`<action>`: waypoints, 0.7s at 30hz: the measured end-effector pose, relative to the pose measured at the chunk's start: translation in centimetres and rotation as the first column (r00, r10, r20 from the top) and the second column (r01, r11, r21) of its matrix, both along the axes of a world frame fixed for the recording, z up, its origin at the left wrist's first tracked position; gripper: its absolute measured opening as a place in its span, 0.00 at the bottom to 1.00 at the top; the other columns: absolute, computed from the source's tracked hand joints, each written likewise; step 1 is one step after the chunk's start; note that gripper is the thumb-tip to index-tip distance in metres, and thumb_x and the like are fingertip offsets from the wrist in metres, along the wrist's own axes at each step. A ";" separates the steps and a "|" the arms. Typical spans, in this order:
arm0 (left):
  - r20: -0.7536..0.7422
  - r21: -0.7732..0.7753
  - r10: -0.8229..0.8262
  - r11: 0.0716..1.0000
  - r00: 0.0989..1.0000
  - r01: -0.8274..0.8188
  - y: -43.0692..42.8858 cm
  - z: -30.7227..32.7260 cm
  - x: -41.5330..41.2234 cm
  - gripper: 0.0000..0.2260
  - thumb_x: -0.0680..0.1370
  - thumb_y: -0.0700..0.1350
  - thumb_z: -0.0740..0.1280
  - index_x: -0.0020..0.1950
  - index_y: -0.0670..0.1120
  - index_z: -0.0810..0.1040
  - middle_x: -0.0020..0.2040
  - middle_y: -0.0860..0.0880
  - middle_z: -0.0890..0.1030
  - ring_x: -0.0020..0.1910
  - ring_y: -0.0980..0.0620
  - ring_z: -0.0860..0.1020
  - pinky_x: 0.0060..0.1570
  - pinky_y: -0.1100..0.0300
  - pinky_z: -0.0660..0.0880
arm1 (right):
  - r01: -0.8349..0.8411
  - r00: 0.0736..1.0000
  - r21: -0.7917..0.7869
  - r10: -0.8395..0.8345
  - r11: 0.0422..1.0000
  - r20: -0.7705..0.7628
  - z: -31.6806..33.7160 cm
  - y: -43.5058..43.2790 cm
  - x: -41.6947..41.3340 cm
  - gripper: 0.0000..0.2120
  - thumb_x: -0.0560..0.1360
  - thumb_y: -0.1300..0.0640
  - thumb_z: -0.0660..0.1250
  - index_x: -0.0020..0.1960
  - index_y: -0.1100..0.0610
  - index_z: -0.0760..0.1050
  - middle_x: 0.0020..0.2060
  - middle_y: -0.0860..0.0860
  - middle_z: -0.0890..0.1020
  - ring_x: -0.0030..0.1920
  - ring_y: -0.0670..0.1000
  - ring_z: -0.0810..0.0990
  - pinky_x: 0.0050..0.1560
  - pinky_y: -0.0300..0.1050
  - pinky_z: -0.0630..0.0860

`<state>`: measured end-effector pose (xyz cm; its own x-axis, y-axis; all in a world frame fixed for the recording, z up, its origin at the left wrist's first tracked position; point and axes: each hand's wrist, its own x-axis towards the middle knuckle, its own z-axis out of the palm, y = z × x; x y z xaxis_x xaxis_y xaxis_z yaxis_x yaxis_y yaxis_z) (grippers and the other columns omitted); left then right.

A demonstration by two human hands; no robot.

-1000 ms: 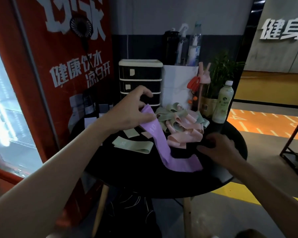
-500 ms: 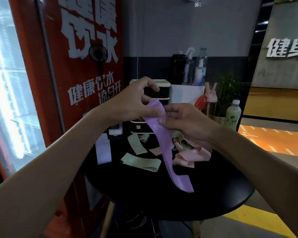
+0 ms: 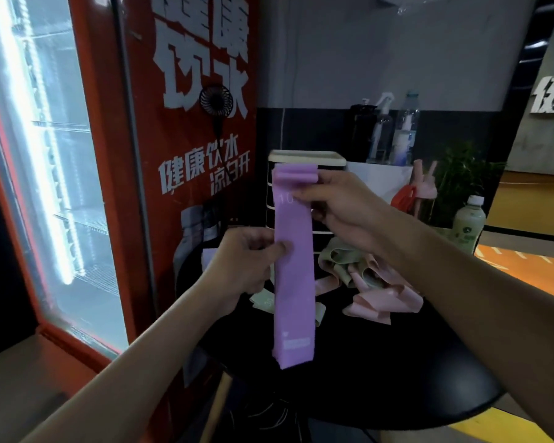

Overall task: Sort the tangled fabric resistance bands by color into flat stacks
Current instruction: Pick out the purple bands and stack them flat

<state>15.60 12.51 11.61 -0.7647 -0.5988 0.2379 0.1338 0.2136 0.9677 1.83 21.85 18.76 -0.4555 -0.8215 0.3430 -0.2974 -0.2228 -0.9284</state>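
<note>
A purple fabric band (image 3: 294,292) hangs straight down above the round black table (image 3: 397,378). My right hand (image 3: 343,206) pinches its top end, where the fabric bunches. My left hand (image 3: 243,266) grips its left edge lower down, thumb across the front. Behind the band, a tangle of pink and green bands (image 3: 368,282) lies on the table. A flat green band (image 3: 266,302) lies on the table to the left, partly hidden by the purple one.
A red drinks fridge (image 3: 173,187) with a glass door stands close on the left. At the table's back are a black drawer unit (image 3: 304,161), spray bottles (image 3: 394,132), a plant (image 3: 461,180) and a pale green bottle (image 3: 467,228).
My right hand took the band's top end and raised it. My left hand slid down to the band's middle. The band now hangs straight, clear of the table.
</note>
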 end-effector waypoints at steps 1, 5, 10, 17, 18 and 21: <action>-0.016 0.016 0.023 1.000 1.000 -0.022 -0.1 0.0 0.0 0.05 0.80 0.39 0.68 0.49 0.39 0.82 0.29 0.49 0.76 0.19 0.56 0.65 0.19 0.64 0.61 | 0.004 0.999 0.006 -0.004 1.000 0.034 0.2 -0.6 0.1 0.10 0.75 0.67 0.66 0.54 0.61 0.81 0.46 0.54 0.84 0.47 0.49 0.81 0.52 0.46 0.76; -0.114 0.000 0.119 0.993 0.986 -0.120 -1.4 1.8 -0.5 0.04 0.79 0.37 0.69 0.45 0.40 0.81 0.34 0.42 0.82 0.28 0.49 0.83 0.24 0.62 0.75 | 0.035 0.994 -0.026 -0.033 0.999 0.102 1.6 -2.3 0.2 0.06 0.75 0.63 0.65 0.47 0.56 0.80 0.39 0.51 0.81 0.41 0.49 0.77 0.44 0.45 0.70; -0.149 -0.097 0.122 0.986 0.981 -0.137 -1.6 1.8 -0.5 0.04 0.79 0.36 0.69 0.47 0.35 0.81 0.39 0.36 0.84 0.34 0.47 0.84 0.31 0.61 0.80 | 0.023 0.993 -0.028 -0.019 0.999 0.117 2.1 -1.3 0.4 0.07 0.79 0.57 0.62 0.49 0.56 0.79 0.37 0.48 0.80 0.39 0.47 0.75 0.45 0.45 0.67; -0.001 0.113 0.032 0.993 0.999 -0.032 5.1 -6.6 1.2 0.06 0.79 0.35 0.68 0.42 0.36 0.81 0.35 0.38 0.83 0.30 0.46 0.82 0.28 0.60 0.79 | 0.042 0.987 0.259 -0.081 0.965 0.142 -5.3 3.2 0.5 0.09 0.78 0.59 0.64 0.41 0.55 0.80 0.35 0.51 0.80 0.35 0.48 0.74 0.41 0.44 0.64; 0.014 0.145 0.023 0.989 1.000 -0.025 6.3 -7.6 1.4 0.07 0.79 0.35 0.68 0.41 0.36 0.81 0.34 0.39 0.83 0.28 0.48 0.81 0.27 0.61 0.77 | 0.039 0.985 0.278 -0.083 0.960 0.150 -6.6 3.8 0.4 0.10 0.77 0.59 0.65 0.39 0.54 0.80 0.35 0.52 0.80 0.37 0.49 0.73 0.41 0.45 0.63; 0.055 0.193 -0.030 0.981 0.998 0.019 9.4 -10.2 1.8 0.08 0.80 0.37 0.67 0.42 0.36 0.80 0.31 0.45 0.81 0.30 0.47 0.82 0.26 0.58 0.79 | 0.030 0.983 0.322 -0.087 0.946 0.164 -9.5 5.5 0.4 0.04 0.74 0.56 0.68 0.42 0.56 0.80 0.40 0.56 0.78 0.43 0.56 0.73 0.47 0.51 0.66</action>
<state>17.36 21.90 1.43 -0.7887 -0.6102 0.0754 0.0795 0.0204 0.9966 2.20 27.33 9.22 -0.5350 -0.8447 -0.0188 -0.1293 0.1039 -0.9862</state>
